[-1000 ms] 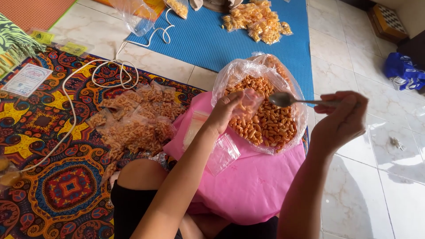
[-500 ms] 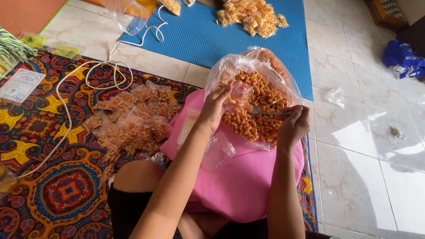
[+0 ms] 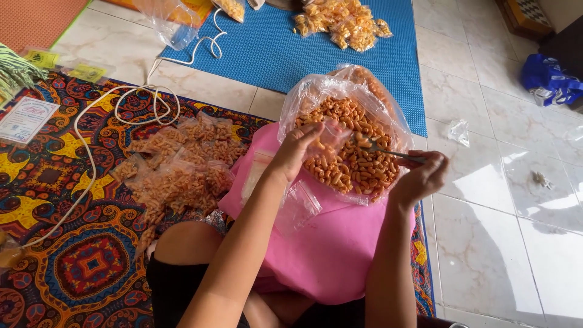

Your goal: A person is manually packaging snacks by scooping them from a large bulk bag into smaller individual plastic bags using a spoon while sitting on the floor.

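The person sat on the floor with a pink cloth [image 3: 340,255] over the lap, and the big bag [image 3: 388,109] of orange snacks rested on the far end of that cloth. Places below are given from this big bag.

Over its near-left edge, the left hand [image 3: 297,149] pinched a small clear pouch [image 3: 331,136], its grip closed on the pouch's rim so the mouth faced the spoon. At the bag's near-right edge, the right hand [image 3: 422,176] had its grip closed on the handle of a spoon [image 3: 379,146], whose bowl carried a few snacks just beside the pouch's mouth, above the heap. Judging by this, the step in hand was filling the pouch by spoon. The next move would call for tipping the spoon squarely into the mouth while the left hand kept it wide, since pieces could slide off the edge.

A few empty pouches [image 3: 297,206] lay on the cloth near-left of the bag. Further left, a pile of filled pouches [image 3: 182,164] lay on a patterned rug [image 3: 73,255], with a white cord [image 3: 109,109] looping past them. Beyond the bag, a blue mat [image 3: 273,54] held another heap of packets [image 3: 340,24]. Far right, a blue sack [image 3: 549,85] lay on the tiles.
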